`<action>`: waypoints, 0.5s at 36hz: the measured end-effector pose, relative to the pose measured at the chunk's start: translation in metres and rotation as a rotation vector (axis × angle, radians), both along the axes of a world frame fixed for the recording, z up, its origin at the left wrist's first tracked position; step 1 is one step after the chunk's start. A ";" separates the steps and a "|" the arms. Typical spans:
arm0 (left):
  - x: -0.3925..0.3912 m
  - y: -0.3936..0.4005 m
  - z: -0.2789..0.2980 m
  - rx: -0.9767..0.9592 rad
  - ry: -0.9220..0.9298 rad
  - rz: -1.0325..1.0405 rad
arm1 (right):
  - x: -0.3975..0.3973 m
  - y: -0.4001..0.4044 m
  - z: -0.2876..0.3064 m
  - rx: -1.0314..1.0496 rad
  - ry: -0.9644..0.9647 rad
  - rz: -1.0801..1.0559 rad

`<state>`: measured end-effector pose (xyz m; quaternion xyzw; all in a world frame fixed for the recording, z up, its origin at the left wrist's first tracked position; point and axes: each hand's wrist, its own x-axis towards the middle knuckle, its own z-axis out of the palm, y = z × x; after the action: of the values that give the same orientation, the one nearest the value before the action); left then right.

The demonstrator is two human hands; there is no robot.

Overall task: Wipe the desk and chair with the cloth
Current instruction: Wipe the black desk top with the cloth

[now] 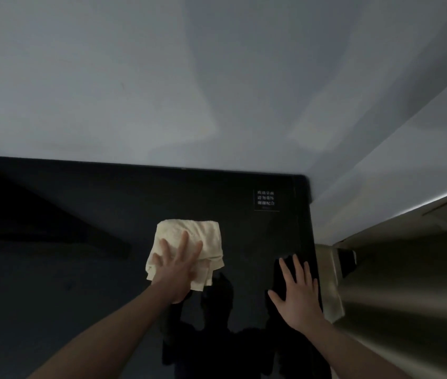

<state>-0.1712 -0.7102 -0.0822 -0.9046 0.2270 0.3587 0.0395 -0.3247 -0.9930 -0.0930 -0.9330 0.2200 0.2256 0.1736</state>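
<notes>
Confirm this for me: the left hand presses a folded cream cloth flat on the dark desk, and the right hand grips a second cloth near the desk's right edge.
One thing is wrong. The right hand holds no cloth: in the head view it rests flat and bare, fingers spread, on the dark desk near its right edge. The left hand does press the folded cream cloth on the desk.

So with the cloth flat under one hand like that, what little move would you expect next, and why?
Probably a sweep of the cloth toward the back right corner, near the small white label. The left hand presses it flat on the dark desk with fingers spread, the right hand rests flat beside it as if bracing, and that corner lies just beyond the cloth.
</notes>
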 end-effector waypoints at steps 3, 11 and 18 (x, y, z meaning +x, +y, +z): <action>-0.008 -0.031 -0.005 0.004 0.007 -0.007 | -0.010 -0.028 -0.002 0.030 0.019 -0.009; -0.028 -0.122 -0.008 -0.078 -0.001 -0.086 | -0.030 -0.085 0.008 0.021 0.028 -0.056; -0.046 -0.191 -0.009 -0.142 0.028 -0.155 | -0.045 -0.124 -0.004 0.084 0.016 -0.077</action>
<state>-0.2173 -0.9009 -0.0915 -0.8796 0.3220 0.3502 -0.0003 -0.3696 -1.1171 -0.0967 -0.9138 0.2475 0.2354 0.2196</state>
